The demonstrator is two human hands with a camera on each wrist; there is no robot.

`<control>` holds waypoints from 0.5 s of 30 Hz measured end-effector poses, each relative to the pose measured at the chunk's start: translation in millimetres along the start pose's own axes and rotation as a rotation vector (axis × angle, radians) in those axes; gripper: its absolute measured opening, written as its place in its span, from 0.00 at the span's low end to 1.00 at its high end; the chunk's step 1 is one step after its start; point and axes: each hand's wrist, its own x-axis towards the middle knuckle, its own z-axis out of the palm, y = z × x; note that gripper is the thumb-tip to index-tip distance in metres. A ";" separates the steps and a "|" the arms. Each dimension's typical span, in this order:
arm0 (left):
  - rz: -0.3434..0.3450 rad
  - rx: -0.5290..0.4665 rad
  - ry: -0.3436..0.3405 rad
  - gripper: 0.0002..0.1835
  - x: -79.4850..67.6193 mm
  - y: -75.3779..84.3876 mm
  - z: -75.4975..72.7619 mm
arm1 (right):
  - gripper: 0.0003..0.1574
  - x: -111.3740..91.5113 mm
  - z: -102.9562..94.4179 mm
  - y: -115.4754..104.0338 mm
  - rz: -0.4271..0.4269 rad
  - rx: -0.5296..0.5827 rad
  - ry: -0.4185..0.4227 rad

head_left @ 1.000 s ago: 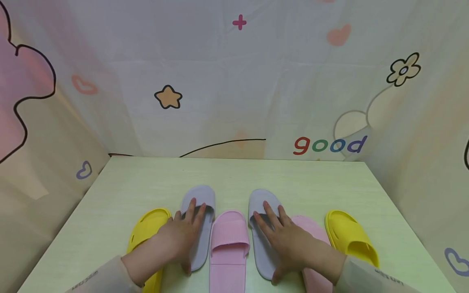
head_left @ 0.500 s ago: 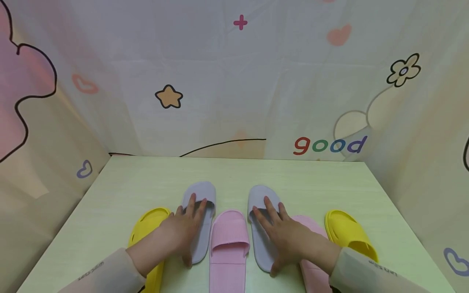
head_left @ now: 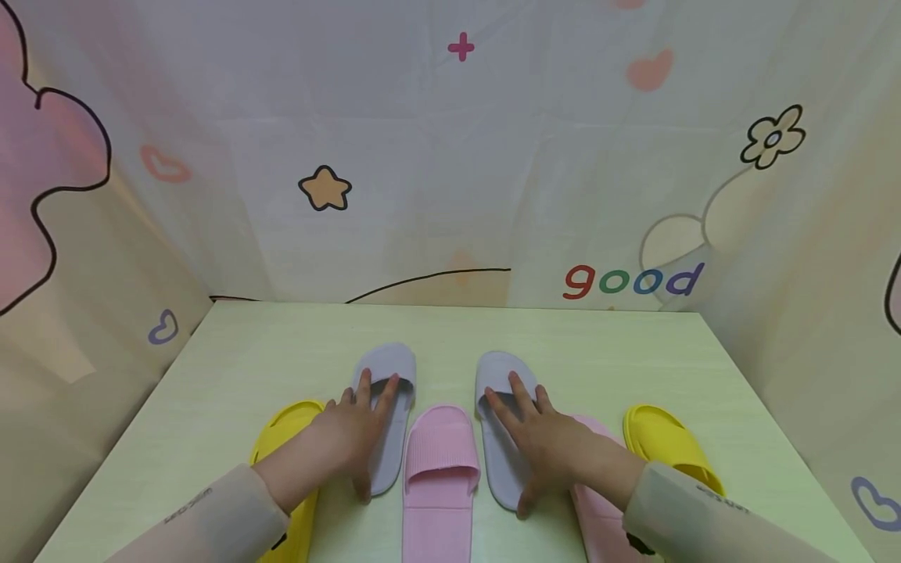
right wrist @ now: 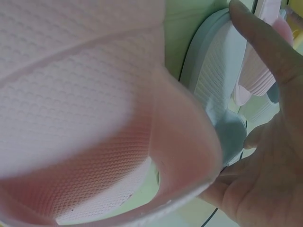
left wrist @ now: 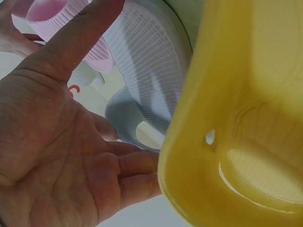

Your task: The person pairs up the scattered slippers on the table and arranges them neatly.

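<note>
At far left on the tabletop (head_left: 436,328), the left yellow slide (head_left: 285,426) lies partly under the forearm; best to carry that wrist high so the sleeve (head_left: 242,500) doesn't snag it. The left hand (head_left: 352,434) is spread over the left grey slide (head_left: 390,360), fingers reaching over the strap and thumb down by the heel, not wrapped round anything. In the left wrist view, the yellow slide hides where those fingertips meet the strap.

In the middle, the near pink slide (head_left: 442,446) sits just beside both grey ones, set nearer than they are. These gaps look like the tightest spot, so any push on the grey pair should run straight along their length, without sideways drift.

To its right, the right hand (head_left: 545,446) lies spread the same way over the right grey slide (head_left: 503,371), thumb by the heel, no grip visible; its fingertips are partly hidden in its own wrist view. The left grey toe seems a touch farther out, so light, equal pressure would suit, with a little more travel on the right.

The right pink slide (head_left: 597,520) runs under the right forearm, so clearance matters there too. The right yellow slide (head_left: 672,442) lies farthest right.
</note>
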 end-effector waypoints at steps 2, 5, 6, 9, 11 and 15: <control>-0.010 -0.005 -0.011 0.86 2.6 0.1 -0.9 | 0.99 1.7 -0.2 0.2 0.002 -0.001 -0.003; -0.022 -0.003 -0.021 0.86 6.2 0.3 -2.4 | 0.99 4.8 -0.2 0.6 0.012 0.000 -0.003; -0.024 -0.003 -0.023 0.86 6.9 0.4 -2.9 | 0.99 5.8 -0.2 0.7 0.015 0.003 -0.003; -0.029 -0.003 -0.022 0.86 8.8 1.0 -4.2 | 0.99 8.6 -0.9 0.9 0.024 0.009 -0.004; -0.031 -0.008 -0.022 0.86 9.8 1.4 -4.8 | 0.99 10.5 -1.5 1.2 0.031 0.009 -0.010; -0.029 -0.013 -0.034 0.85 12.2 1.5 -6.3 | 0.98 13.9 -3.8 1.5 0.043 -0.002 -0.023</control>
